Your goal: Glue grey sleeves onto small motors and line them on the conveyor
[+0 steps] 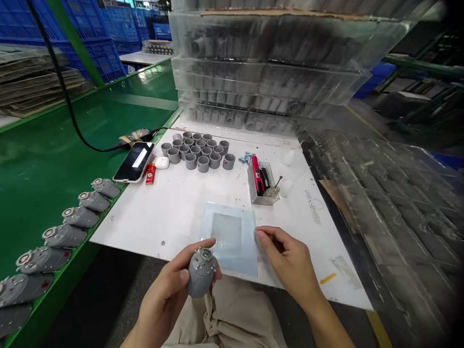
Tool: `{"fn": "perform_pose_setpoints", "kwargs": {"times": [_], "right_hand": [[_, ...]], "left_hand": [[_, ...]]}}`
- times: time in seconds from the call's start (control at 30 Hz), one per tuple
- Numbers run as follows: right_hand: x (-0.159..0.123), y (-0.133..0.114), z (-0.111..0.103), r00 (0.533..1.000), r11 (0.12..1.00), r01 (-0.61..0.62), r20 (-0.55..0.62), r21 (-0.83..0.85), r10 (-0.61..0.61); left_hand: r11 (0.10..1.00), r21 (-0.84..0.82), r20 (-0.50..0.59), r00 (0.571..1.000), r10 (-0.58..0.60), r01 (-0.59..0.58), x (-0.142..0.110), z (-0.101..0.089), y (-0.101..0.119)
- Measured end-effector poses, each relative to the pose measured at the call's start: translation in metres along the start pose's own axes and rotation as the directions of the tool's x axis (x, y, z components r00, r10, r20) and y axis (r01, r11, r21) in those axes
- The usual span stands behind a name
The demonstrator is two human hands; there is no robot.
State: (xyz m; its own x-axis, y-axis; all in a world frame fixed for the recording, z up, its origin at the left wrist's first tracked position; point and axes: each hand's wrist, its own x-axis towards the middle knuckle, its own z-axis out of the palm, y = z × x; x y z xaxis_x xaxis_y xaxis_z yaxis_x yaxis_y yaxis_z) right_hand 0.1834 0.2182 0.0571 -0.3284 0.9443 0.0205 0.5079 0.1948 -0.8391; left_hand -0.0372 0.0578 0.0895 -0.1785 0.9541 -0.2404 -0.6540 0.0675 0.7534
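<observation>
Beyond the blue sheet (234,260) stand gray rings (196,152); left hand (168,290) grasps a cylinder (200,278); right hand (291,261) at the sheet, grip unclear.

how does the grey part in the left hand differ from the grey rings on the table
The grey part narrows to a fitting on top; the grey rings are open-topped. The left hand holds the grey part, while the grey rings stand clustered on the white table. Both are grey and round-bodied.

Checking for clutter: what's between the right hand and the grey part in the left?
In the head view, the light-blue sheet with its grey square patch lies between the right hand and the grey part in the left hand.
</observation>
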Motion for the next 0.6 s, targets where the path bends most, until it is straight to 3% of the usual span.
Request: {"fn": "perform_pose_setpoints", "kwargs": {"times": [0.33,0.47,0.6], "right_hand": [[-0.002,-0.004,-0.002,0.993,0.991,-0.121,0.003,0.061,0.121],[-0.001,-0.008,-0.002,0.993,0.990,-0.114,0.008,0.082,0.114],[0.008,-0.011,-0.012,0.995,0.993,-0.096,0.016,0.070,0.095]], "left_hand": [[0.993,0.088,0.023,0.997,-0.076,0.074,0.032,-0.006,0.001],[0.979,0.144,-0.085,0.987,-0.136,0.147,0.043,-0.010,0.006],[0.971,0.180,-0.202,0.972,-0.118,0.155,0.052,-0.013,0.007]]}}
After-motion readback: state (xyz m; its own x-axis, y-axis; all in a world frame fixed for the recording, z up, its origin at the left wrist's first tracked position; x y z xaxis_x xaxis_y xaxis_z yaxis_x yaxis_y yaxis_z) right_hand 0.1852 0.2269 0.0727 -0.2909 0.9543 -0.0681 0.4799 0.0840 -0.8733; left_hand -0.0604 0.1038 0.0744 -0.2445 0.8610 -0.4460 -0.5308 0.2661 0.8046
